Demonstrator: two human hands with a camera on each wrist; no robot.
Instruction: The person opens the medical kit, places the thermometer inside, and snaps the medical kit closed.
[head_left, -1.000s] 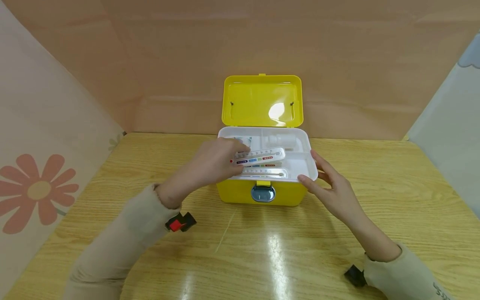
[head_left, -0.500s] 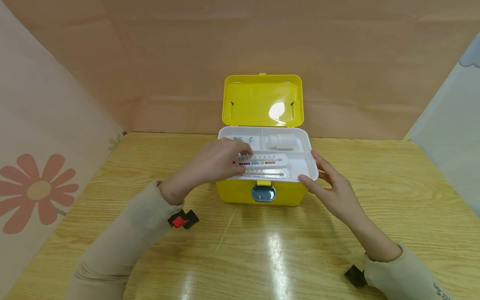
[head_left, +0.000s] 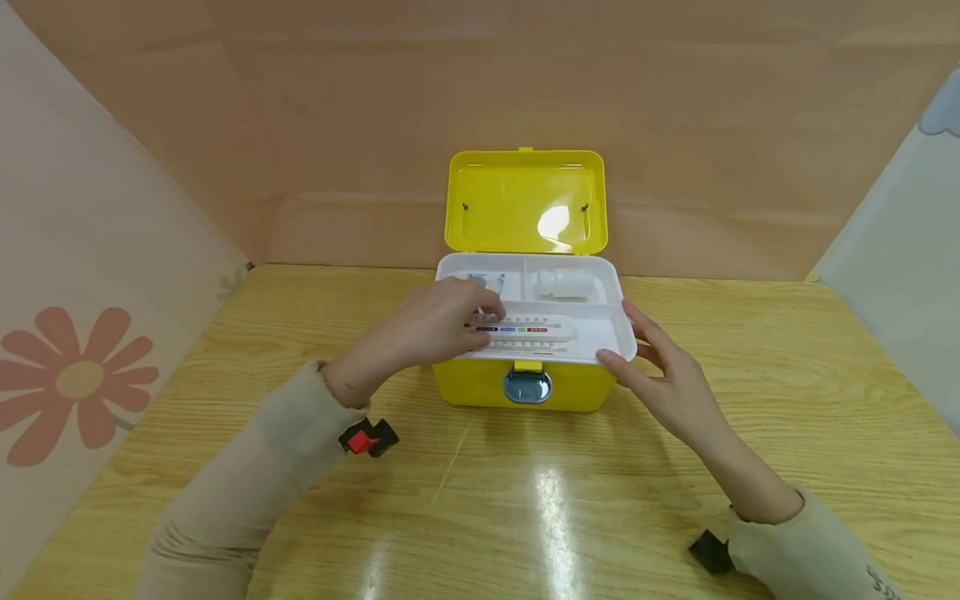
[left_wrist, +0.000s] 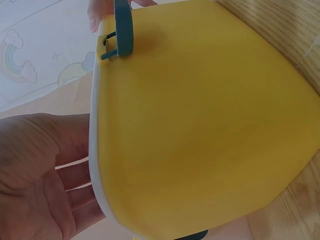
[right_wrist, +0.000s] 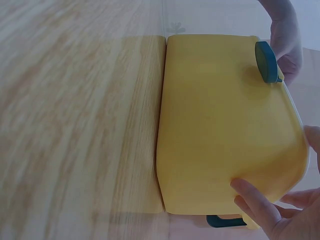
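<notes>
Yellow box [head_left: 525, 385], lid up, carries a white tray [head_left: 609, 329] with a bottle [head_left: 564, 284] behind. Left hand [head_left: 435, 321] pinches a thermometer [head_left: 528, 327] lying left-right in front; right hand [head_left: 663, 379], fingers relaxed, touches the tray's corner.

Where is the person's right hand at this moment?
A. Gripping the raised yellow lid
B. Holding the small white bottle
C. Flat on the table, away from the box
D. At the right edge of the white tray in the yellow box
D: the right hand rests its fingers against the right edge of the white tray, with the lid and bottle untouched.
</notes>
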